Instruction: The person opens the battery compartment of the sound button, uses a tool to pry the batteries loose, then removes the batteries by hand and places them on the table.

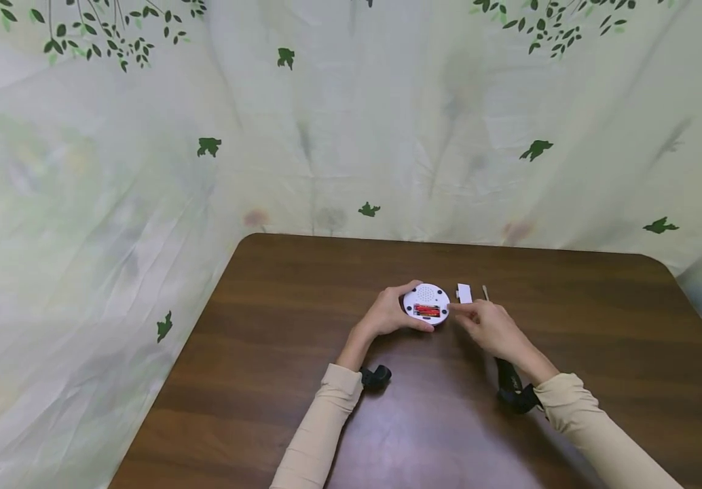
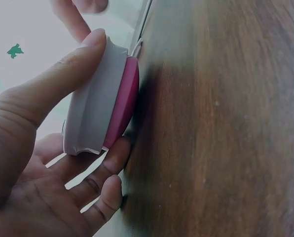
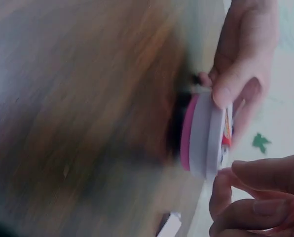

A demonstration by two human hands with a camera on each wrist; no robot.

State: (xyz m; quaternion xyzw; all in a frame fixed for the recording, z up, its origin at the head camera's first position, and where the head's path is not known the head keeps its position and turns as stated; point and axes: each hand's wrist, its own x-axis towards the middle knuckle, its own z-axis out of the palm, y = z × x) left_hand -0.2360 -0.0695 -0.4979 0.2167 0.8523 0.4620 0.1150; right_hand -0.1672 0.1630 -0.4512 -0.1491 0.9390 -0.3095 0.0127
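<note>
A round white device (image 1: pixel 427 296) with a pink underside and a speaker grille faces up. Its battery compartment lies uncovered, with red batteries (image 1: pixel 427 310) inside. My left hand (image 1: pixel 392 312) grips the device by its side, thumb on the near rim and fingers round the far side and beneath. At the right rim is my right hand (image 1: pixel 490 327), index fingertip at the device's edge and the other fingers bent; whether it presses is too small to tell. Just right of the device lies a small white battery cover (image 1: pixel 464 293). Beyond the right hand a thin metal shaft (image 1: pixel 485 292) shows, partly hidden.
The brown wooden table (image 1: pixel 302 285) ends at a rounded back edge against a pale leaf-patterned cloth (image 1: pixel 388 136). Black wrist cameras sit on both forearms. A dark object (image 1: pixel 508 373) shows beneath the right wrist, its kind unclear.
</note>
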